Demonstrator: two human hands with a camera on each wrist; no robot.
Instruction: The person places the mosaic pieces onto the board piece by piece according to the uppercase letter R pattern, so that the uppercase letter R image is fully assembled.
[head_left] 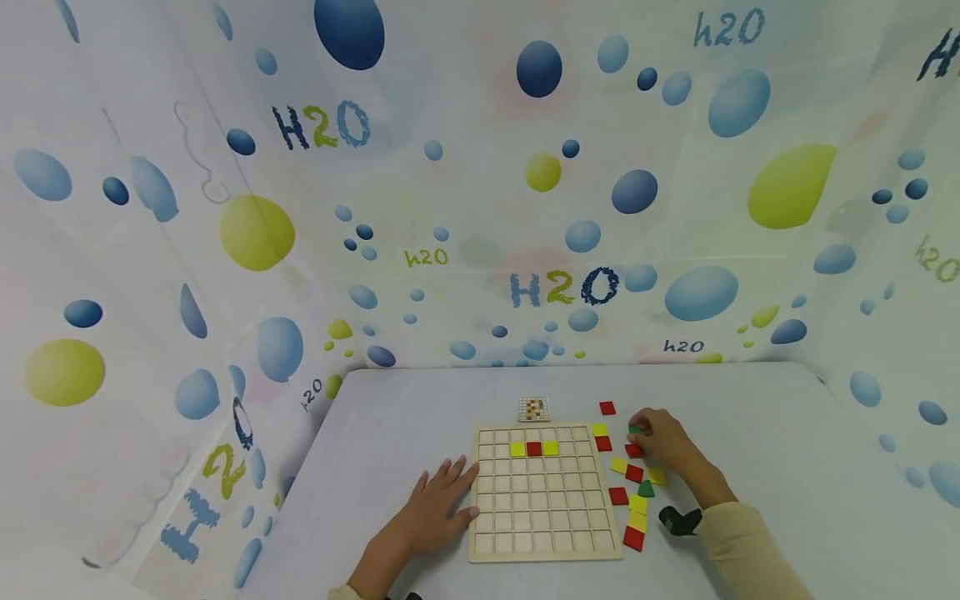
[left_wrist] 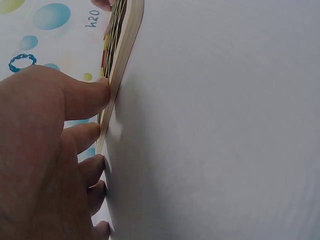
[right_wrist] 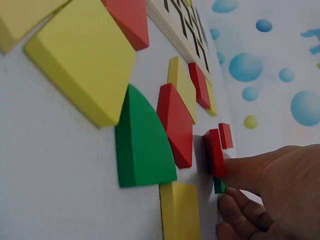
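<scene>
Head view, from the left: the left hand [head_left: 435, 508] lies flat on the white table [head_left: 787, 467], fingers straight and spread, so its grip is wide and holds nothing. Its fingertips touch the left edge of the wooden grid board [head_left: 542, 492]. In the left wrist view the same fingers [left_wrist: 82, 97] press against the board's pale side edge [left_wrist: 125, 45], with bare table filling the rest of that picture.

The board lies in the middle of the table. In its second row from the far side sit three tiles side by side: a yellow tile [head_left: 517, 449], a red tile [head_left: 534, 449] and another yellow tile [head_left: 551, 448]. Just beyond the board's far edge lies a small pattern card [head_left: 533, 408].

Right of the board, loose tiles are scattered on the table: red and yellow squares and a green rounded piece [head_left: 646, 489], close to one another. A single red square [head_left: 607, 407] lies farthest from the person.

Farthest right, the right hand [head_left: 663, 442] rests among these tiles, its grip narrow: fingers curled and pinching a small green tile [head_left: 636, 430] at the fingertips. The right wrist view shows that green tile [right_wrist: 219, 186] between the fingertips, right beside a red tile [right_wrist: 215, 152], which the thumb touches. A dark wrist strap [head_left: 679, 521] sits on the right forearm.
</scene>
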